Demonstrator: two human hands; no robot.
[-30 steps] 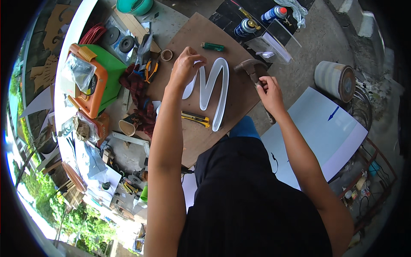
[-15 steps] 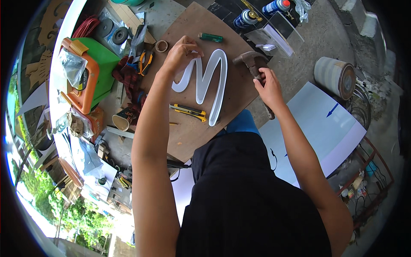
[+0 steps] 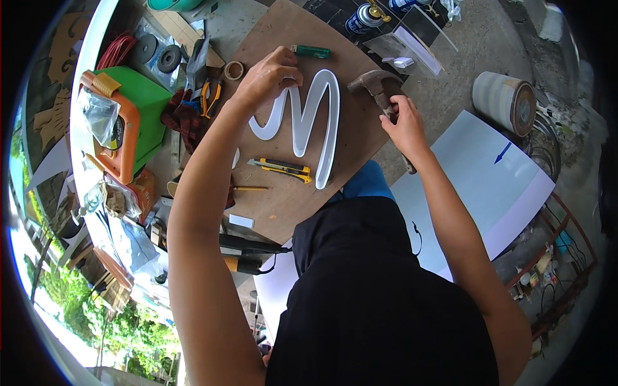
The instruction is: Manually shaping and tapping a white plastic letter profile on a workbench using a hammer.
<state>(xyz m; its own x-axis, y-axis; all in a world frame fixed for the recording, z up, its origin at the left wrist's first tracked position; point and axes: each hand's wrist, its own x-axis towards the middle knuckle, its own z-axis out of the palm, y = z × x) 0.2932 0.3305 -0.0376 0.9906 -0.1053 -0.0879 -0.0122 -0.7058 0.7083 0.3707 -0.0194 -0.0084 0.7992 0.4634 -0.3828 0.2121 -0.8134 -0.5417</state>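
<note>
As the R hand (image 3: 408, 126) grips a hammer (image 3: 381, 90) at edge of table (image 3: 358, 132), L hand (image 3: 269, 74) curls at a wavy white piece (image 3: 300, 125), hold unclear, w/ yellow cutter (image 3: 287, 171) nr.

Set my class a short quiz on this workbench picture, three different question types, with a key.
1. Multiple choice: what does the right hand hold?
A) pliers
B) a hammer
C) a pencil

2. True or false: the left hand is on the green toolbox.

3. Fill the gap: as the wearer sees it, the brown ring lies to the ____ of the green lighter.

Key:
1. B.
2. False; it is at the white curved piece on the brown board.
3. left.
</note>
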